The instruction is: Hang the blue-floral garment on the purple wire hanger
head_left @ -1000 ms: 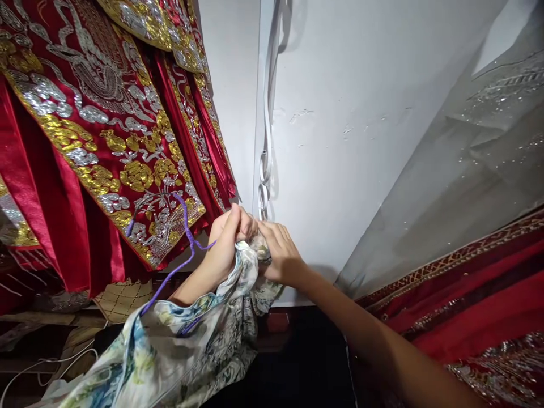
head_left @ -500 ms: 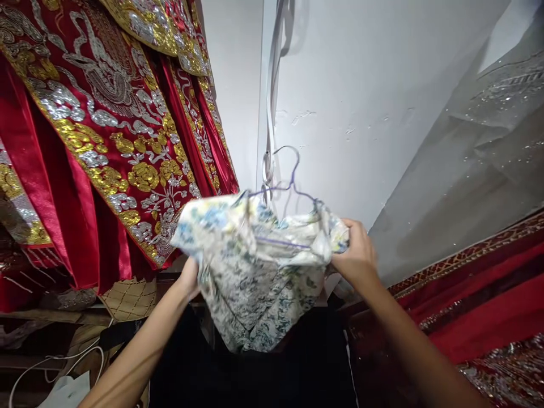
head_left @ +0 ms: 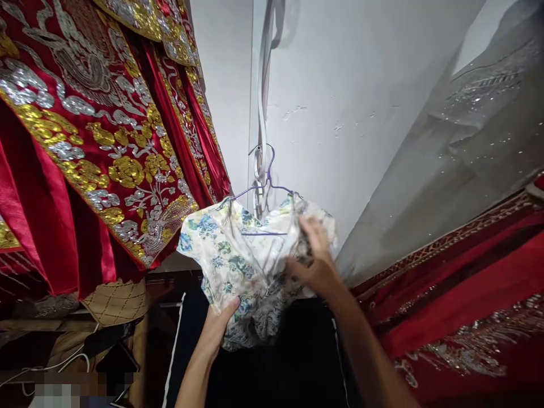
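Floral garment (head_left: pixel 238 255) draped on purple wire hanger (head_left: pixel 266 181), held up before the white wall (head_left: pixel 340 113). Left hand (head_left: pixel 221 326) pinching the hem, right hand (head_left: pixel 314 263) gripping the shoulder. Best smoothed evenly, hanger kept level.

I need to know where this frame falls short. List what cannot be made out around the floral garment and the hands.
- Head view: the right hand is motion-blurred, so its grip on the floral garment is unclear.
- The purple hanger is mostly covered by the garment; only hook and shoulders show.
- The left hand has its fingers tucked behind the hem.
- The bottom-left corner is pixelated.
- The red embroidered robe is cut off by the frame.
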`<state>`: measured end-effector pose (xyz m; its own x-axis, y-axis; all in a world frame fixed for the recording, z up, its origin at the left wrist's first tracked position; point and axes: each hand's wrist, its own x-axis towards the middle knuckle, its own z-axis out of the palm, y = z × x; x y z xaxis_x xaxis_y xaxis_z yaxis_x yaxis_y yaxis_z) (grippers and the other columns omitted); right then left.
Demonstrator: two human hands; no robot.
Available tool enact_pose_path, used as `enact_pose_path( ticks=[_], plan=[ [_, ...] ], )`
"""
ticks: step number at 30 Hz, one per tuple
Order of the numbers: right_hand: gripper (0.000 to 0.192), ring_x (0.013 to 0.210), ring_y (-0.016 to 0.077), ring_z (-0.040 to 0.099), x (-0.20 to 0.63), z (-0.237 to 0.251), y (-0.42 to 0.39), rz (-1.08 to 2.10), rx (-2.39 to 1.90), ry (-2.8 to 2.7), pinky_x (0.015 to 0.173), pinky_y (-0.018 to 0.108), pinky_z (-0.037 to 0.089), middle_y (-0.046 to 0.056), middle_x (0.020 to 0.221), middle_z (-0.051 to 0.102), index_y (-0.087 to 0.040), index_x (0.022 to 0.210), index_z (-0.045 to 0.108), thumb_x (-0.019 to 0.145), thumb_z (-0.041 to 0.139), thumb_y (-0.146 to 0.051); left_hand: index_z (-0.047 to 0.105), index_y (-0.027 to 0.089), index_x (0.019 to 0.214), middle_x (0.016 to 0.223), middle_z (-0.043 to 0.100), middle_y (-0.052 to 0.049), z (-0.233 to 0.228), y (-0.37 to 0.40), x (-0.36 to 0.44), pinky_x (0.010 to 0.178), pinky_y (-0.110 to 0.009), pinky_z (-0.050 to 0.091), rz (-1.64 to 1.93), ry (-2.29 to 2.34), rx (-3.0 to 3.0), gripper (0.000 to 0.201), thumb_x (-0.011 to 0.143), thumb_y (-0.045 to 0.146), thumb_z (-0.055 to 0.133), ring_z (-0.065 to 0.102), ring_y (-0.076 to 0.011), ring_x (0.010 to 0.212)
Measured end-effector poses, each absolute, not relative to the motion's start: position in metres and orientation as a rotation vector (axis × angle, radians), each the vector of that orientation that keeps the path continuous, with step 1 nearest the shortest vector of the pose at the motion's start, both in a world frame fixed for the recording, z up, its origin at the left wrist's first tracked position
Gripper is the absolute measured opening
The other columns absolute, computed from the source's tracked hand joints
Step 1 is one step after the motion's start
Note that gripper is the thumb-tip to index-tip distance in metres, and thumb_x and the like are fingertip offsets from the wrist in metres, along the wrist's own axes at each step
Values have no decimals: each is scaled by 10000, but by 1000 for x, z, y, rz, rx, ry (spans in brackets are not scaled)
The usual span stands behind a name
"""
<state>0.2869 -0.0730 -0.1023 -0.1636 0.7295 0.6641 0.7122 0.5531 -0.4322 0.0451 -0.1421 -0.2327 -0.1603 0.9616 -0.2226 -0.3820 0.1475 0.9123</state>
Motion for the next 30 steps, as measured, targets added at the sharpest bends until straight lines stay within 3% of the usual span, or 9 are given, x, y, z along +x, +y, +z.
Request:
enact_pose_path(
  ticks=[2,4,7,13,17,21,23,27,30],
  plan=[
    [539,1371,367,469,262,-145,-94,349,-958,-1956,1106,582,414,91,1376,595,-337,1395,514,866,617,-346,534,303,1420,1497,550,-94,-245,-148,56,1230,-462,324,1375,1105,635,820,689,445,875,455,-326,1433],
    [256,1185,346,608,237,-188,-111,480,-921,-1717,999,564,502,82,1195,672,-344,1148,640,911,544,-352,562,273,1396,1465,582,-106,-251,-151,63,1235,-461,317,1395,1075,657,813,671,445,887,470,-331,1422],
    [125,855,279,656,217,-229,-121,587,-1022,-1329,750,450,569,78,928,644,-273,948,603,910,553,-381,579,250,1388,1455,589,-120,-252,-151,65,1246,-480,281,1383,1134,656,810,665,430,898,457,-349,1428],
    [303,866,191,581,231,-219,-107,650,-1167,-1221,783,313,488,43,958,583,-211,1024,578,783,732,-309,503,216,1465,1487,553,-144,-244,-154,67,1221,-506,318,1346,1077,634,841,731,418,861,477,-350,1413],
    [226,669,147,488,231,-223,-110,912,-1183,-1201,633,272,418,-20,731,473,-211,835,521,881,625,-406,559,197,1407,1456,582,-147,-242,-162,78,1221,-503,312,1365,1047,670,773,727,409,860,490,-350,1403],
    [331,610,139,453,229,-229,-115,1059,-1140,-1274,593,268,375,-21,634,454,-210,673,475,936,515,-406,610,212,1320,1386,631,-145,-246,-160,66,1184,-506,363,1365,1182,623,675,726,417,855,543,-349,1351],
    [341,597,138,464,231,-226,-114,1121,-1146,-1229,581,269,373,-11,625,496,-210,643,469,914,530,-407,604,209,1294,1327,646,-150,-250,-154,49,1150,-518,393,1434,1375,722,650,728,420,846,577,-351,1295],
    [316,506,128,438,232,-219,-110,1415,-1153,-1142,501,267,318,-18,565,514,-217,645,475,867,555,-426,475,228,1403,1347,550,-133,-257,-141,26,1095,-503,419,1913,1870,1041,712,780,391,778,556,-311,1237],
    [323,481,115,413,224,-214,-114,1530,-1097,-1148,487,259,301,-31,532,491,-218,630,467,876,537,-414,548,240,1316,1308,551,-118,-255,-139,43,1065,-454,437,1826,1823,1475,518,838,336,722,548,-284,1218]
  ],
)
